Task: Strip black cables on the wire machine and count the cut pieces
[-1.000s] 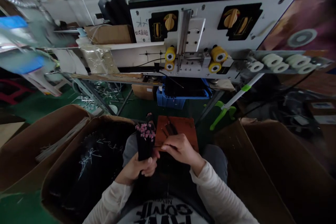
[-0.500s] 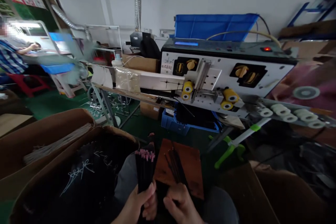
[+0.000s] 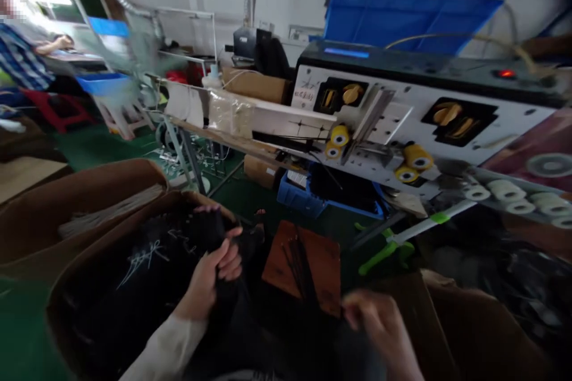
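Note:
My left hand [image 3: 214, 274] is closed round a bundle of thin black wires [image 3: 206, 232] with pinkish ends, held over the near edge of a cardboard box [image 3: 58, 321]. Dark contents fill that box, with a pale looped string [image 3: 145, 259] on top. My right hand [image 3: 375, 318] is off to the right above my lap, its fingers curled together and somewhat blurred. Whether anything is between those fingers cannot be seen. Several loose black wires [image 3: 300, 268] lie on a reddish-brown board [image 3: 326, 256] between my hands.
A white-fronted machine [image 3: 379, 125] with yellow rollers [image 3: 337, 140] stands on the bench ahead, a blue crate [image 3: 402, 21] on it. Below are blue bins [image 3: 299, 196]. A green-footed stand [image 3: 384, 256] is at right, near another cardboard box [image 3: 415, 321]. Far left sits a person [image 3: 22, 59].
My left hand has carried the wire bundle left and up, from above my lap to over the box. My right hand has moved right, away from the board. The view has shifted.

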`<state>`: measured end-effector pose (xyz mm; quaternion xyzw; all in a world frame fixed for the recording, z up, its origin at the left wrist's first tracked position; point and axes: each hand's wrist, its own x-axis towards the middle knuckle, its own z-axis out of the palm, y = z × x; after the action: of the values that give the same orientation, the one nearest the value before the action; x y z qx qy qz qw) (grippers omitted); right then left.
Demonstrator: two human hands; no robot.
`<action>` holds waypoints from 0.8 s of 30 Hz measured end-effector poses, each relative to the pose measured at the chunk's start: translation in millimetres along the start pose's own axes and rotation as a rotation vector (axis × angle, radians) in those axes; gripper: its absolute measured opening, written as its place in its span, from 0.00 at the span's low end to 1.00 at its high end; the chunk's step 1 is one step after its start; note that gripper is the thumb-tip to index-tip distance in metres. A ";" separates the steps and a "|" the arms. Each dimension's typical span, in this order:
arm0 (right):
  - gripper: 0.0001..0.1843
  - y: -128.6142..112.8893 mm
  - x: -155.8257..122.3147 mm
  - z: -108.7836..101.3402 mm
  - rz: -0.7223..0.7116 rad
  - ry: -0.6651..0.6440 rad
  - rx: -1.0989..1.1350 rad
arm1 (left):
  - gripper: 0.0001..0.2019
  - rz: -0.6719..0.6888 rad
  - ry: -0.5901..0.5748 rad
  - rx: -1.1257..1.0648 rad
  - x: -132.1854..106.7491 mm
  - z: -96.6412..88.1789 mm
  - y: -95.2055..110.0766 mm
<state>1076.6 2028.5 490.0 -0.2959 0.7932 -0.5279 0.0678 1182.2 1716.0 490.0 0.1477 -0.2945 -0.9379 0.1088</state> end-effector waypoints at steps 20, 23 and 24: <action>0.38 -44.5 90.3 105.5 0.162 -0.629 0.914 | 0.20 -0.324 -0.427 0.475 4.7 31.9 -69.4; 0.34 -42.4 88.1 112.5 0.167 -0.592 0.926 | 0.20 -0.359 -0.428 0.452 6.1 28.3 -70.6; 0.27 -43.2 88.0 115.3 0.162 -0.570 0.920 | 0.19 -0.373 -0.413 0.446 6.8 26.9 -71.1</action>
<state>1070.4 1877.4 496.0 -0.3049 0.4509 -0.7122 0.4432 1158.3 1785.1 468.0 0.0265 -0.4759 -0.8642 -0.1611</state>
